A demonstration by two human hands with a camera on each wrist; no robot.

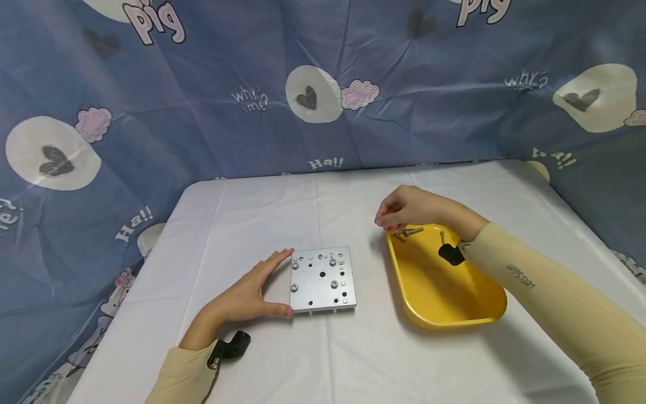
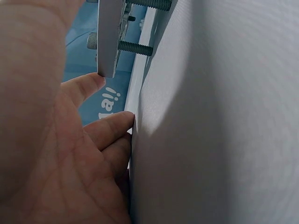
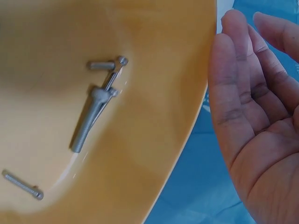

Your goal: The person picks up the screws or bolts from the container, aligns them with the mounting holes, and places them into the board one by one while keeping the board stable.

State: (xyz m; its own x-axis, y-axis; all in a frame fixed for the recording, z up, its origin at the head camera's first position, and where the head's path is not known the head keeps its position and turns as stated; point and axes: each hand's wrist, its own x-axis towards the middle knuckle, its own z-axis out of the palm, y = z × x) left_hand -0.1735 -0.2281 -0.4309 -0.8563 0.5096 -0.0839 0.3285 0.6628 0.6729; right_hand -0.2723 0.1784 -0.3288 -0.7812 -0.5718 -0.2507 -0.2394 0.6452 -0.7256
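My left hand [image 1: 247, 296] spans the left side of a silver metal plate [image 1: 322, 289], index fingertip at its far corner and thumb at its near corner. Socket-head bolts [image 1: 334, 284] sit in several of its holes. From the left wrist, threaded bolt shanks [image 2: 136, 48] stick out below the plate, which is raised off the cloth. Over the far left rim of a yellow bin [image 1: 439, 286] hovers my right hand [image 1: 411, 206], its fingers gently bent. The right wrist view shows a gap between thumb and fingers [image 3: 224, 77] and nothing in them. Loose bolts [image 3: 88, 119] lie inside the bin.
A white cloth [image 1: 242, 219] covers the table. Behind it hangs a blue printed curtain [image 1: 212, 73]. One small bolt [image 3: 22, 185] lies apart from the cluster in the bin. White cloth separates the plate from the bin.
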